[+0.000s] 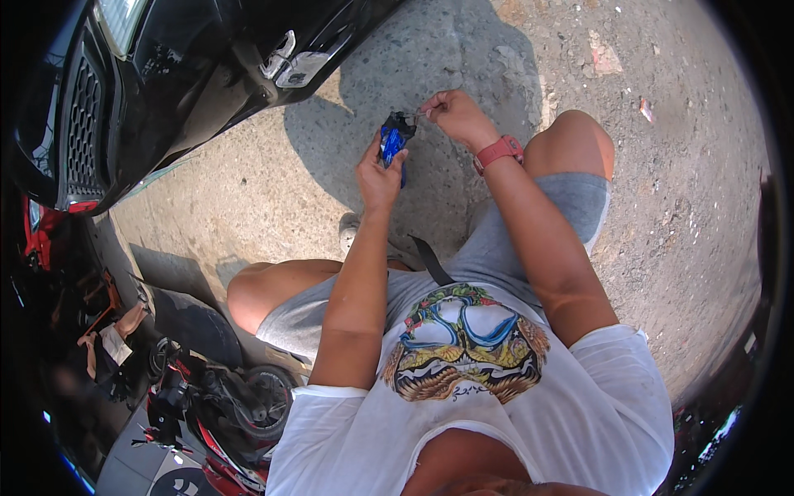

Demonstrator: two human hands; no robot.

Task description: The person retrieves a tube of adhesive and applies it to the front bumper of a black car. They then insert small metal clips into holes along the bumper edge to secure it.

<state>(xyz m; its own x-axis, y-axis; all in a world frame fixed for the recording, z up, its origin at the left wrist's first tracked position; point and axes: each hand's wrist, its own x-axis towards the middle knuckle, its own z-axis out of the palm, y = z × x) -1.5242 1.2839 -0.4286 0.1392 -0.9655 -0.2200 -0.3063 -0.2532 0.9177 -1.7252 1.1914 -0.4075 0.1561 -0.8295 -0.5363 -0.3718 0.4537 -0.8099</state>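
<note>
Left hand [380, 175] clasps a shiny blue-and-black object [394, 144]. Right hand [451, 114] pinches a thin, indistinct piece [418, 115], seemingly working the black end. Next calls for steadiness.

Rough, gritty concrete ground [273, 182], partly sunlit. Dark shadow [422, 58] falls just right of black car bumper [198, 74]. Well right of bumper: small red-and-white litter scrap [645, 109], pale reddish patch [605, 58], unclear if scrap or stain; whitish specks scattered around. Nearer bumper: greyish shoe [348, 227], partly hidden.
</note>
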